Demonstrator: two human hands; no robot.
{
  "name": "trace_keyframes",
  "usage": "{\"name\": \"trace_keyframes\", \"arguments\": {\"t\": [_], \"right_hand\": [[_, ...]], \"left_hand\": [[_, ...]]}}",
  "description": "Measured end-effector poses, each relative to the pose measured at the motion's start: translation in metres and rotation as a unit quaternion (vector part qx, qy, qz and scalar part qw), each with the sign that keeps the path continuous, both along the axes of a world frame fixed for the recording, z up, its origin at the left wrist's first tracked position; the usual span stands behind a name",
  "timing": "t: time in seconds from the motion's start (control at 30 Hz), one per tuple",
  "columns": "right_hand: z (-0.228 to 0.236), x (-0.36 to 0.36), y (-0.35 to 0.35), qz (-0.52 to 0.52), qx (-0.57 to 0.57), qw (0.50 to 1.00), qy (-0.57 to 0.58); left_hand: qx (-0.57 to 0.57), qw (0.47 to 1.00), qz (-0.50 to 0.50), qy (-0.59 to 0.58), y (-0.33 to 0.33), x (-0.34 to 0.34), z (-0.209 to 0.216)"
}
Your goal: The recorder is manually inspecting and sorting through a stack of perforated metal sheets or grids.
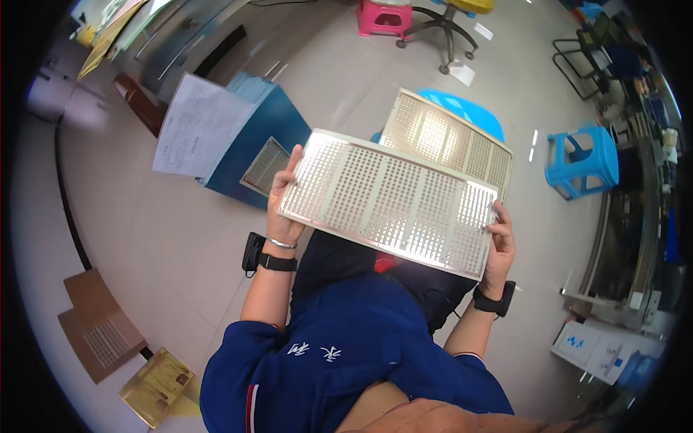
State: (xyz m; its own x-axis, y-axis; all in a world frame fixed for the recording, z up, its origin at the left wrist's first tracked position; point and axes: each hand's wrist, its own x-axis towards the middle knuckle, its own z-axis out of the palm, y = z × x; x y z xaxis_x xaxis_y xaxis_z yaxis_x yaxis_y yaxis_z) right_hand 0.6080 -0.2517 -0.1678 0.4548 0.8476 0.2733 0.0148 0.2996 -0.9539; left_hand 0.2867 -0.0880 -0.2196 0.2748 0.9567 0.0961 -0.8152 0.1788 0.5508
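On our pale tiled floor (pixel 202 249) we see a pink stool (pixel 384 22), wheeled chair (pixel 448 24) and blue stool (pixel 586 160); a second blue stool (pixel 468 107) carries a holed panel (pixel 433 130).

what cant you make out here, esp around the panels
All in the head view:
Held panel: underside, facing away
Rear panel: near part, hidden behind the held panel
Blue seat: partly hidden by the rear panel
Paper sheet: writing too small
Yellow seat: cut off by top edge
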Motion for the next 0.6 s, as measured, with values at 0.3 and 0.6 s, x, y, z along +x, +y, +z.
{"name": "trace_keyframes", "arguments": {"t": [0.3,0.6], "right_hand": [[0.020,-0.097,0.076,0.088,-0.066,0.933,-0.343],[-0.020,-0.167,0.108,0.254,-0.129,0.887,-0.362]], "left_hand": [[-0.316,0.926,0.055,-0.197,-0.042,-0.008,-0.062],[-0.425,0.897,-0.017,-0.119,-0.044,-0.038,-0.162]]}}
